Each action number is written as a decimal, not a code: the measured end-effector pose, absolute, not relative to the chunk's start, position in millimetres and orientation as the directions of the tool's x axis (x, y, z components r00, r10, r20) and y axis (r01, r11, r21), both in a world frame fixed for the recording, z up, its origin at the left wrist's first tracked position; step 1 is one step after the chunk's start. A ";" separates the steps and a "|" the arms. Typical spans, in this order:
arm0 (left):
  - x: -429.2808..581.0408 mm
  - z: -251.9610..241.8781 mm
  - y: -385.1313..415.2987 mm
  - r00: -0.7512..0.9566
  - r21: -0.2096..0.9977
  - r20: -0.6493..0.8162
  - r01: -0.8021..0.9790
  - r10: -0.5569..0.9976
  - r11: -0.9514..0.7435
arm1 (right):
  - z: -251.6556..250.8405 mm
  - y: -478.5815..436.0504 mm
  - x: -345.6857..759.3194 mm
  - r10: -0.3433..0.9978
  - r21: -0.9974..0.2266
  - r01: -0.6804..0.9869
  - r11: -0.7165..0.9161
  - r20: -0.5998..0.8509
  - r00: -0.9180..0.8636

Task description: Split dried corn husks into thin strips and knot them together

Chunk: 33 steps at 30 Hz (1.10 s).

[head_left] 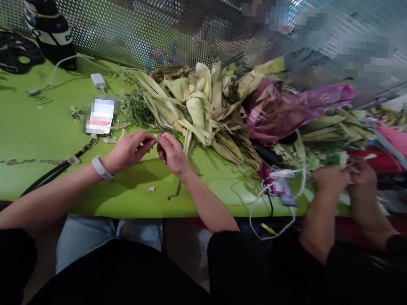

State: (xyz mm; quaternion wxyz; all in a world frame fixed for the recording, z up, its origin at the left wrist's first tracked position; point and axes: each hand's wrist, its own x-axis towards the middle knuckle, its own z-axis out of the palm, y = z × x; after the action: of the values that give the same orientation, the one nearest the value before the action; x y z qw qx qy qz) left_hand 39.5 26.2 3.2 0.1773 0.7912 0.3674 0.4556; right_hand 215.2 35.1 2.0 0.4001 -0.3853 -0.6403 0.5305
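My left hand point(130, 151), with a pale wristband, has its fingertips pinched together near the middle of the green table point(14, 139). Close against it, my right hand point(172, 153) is also closed, its fingertips meeting those of the left. Something small and pale shows between the two hands, too small to name. A dark object, partly hidden, sits under the fingers of my right hand. Just beyond the hands lies a heap of pale corn husks point(198, 109), with thin green stems point(136, 106) at its left side.
A lit phone point(101, 116) with a strap lies left of my hands, near a white charger point(98, 81). Dark bottles point(53, 32) stand back left. A pink plastic bag point(283, 110) is right of the husks. Another person's hands point(330, 179) work at the right, beside a white cable point(251, 214).
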 end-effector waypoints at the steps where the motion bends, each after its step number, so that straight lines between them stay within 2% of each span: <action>1: 39.2 4.1 26.6 0.317 0.624 0.579 0.421 0.751 -0.658 | 2.4 34.7 216.1 0.913 -0.968 0.127 0.215 0.153 -0.379; 3: 39.0 6.5 26.7 0.324 0.674 0.528 0.403 0.785 -0.620 | 3.2 33.9 217.6 0.887 -0.895 0.240 0.376 0.273 -0.371; 5: 38.8 9.5 26.3 0.326 0.749 0.456 0.363 0.828 -0.555 | 4.1 33.2 218.4 0.861 -0.833 0.297 0.466 0.351 -0.368; 8: 38.2 14.5 25.2 0.326 0.859 0.337 0.277 0.883 -0.430 | 4.5 32.6 218.5 0.865 -0.848 0.273 0.455 0.348 -0.362; 12: 36.4 20.7 25.3 0.335 0.919 0.262 0.199 0.905 -0.340 | 3.1 32.7 218.1 0.868 -0.910 0.163 0.381 0.291 -0.403; 18: 32.4 27.0 29.7 0.347 0.940 0.223 0.172 0.911 -0.295 | 2.5 34.1 217.0 0.858 -0.943 0.046 0.331 0.280 -0.429; 27: 28.2 44.0 31.6 0.372 0.969 0.104 0.172 0.922 -0.179 | 3.0 35.6 216.1 0.848 -0.906 0.086 0.414 0.349 -0.399; 30: 15.8 51.1 37.7 0.257 0.967 0.110 0.195 0.960 -0.163 | 4.2 37.6 218.8 0.854 -0.907 0.074 0.416 0.361 -0.375; 33: -6.5 51.1 43.8 0.141 0.914 0.114 0.373 0.983 -0.160 | 6.4 39.8 221.9 0.855 -0.905 0.050 0.422 0.379 -0.355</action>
State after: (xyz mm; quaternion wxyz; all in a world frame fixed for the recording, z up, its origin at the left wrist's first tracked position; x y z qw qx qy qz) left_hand -6.5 43.8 51.1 0.3845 0.6500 0.5219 0.3967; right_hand 221.9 39.8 6.4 0.4675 -0.3222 -0.7018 0.4302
